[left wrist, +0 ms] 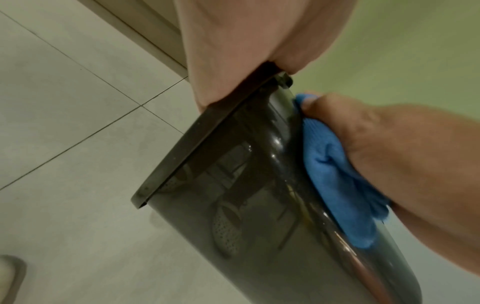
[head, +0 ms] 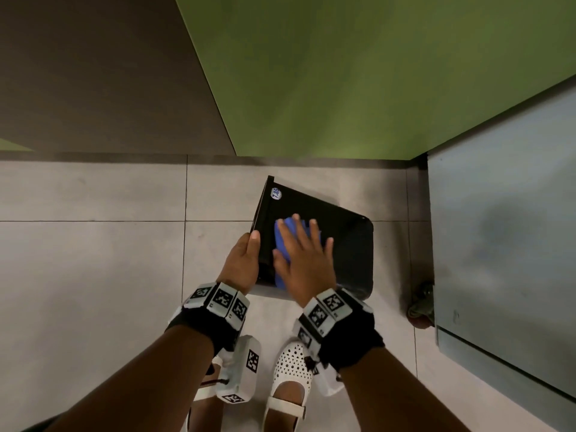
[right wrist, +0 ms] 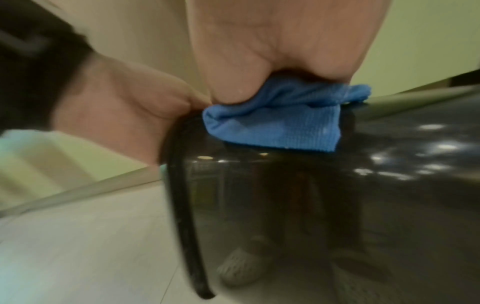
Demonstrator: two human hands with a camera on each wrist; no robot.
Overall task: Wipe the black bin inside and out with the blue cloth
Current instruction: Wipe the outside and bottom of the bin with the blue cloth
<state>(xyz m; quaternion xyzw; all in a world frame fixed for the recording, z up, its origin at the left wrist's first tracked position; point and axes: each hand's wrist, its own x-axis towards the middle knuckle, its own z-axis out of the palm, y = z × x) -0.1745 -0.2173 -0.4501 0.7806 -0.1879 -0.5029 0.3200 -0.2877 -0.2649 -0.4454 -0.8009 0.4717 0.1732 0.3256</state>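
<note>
Where right hand (head: 307, 260), fingers flat, hides most blue cloth (head: 282, 241); left hand (head: 243, 263) round black bin (head: 346, 241) rim.

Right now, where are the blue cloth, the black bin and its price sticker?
blue cloth (right wrist: 272, 127): right wrist view, on its flat folded face.
black bin (head: 349, 244): head view, on its upturned outer side.
price sticker (head: 275, 193): head view, on the sticker's middle.

Under my right hand (head: 304, 260), the black bin (head: 343, 241) at frame centre looks like smooth, glossy plastic, mirroring lights and my perforated white shoe (head: 291, 369). The blue cloth (right wrist: 272, 125) shows a fine ribbed weave, matt and soft. Matt grey floor tiles (head: 93, 260) fill the lower left.
</note>
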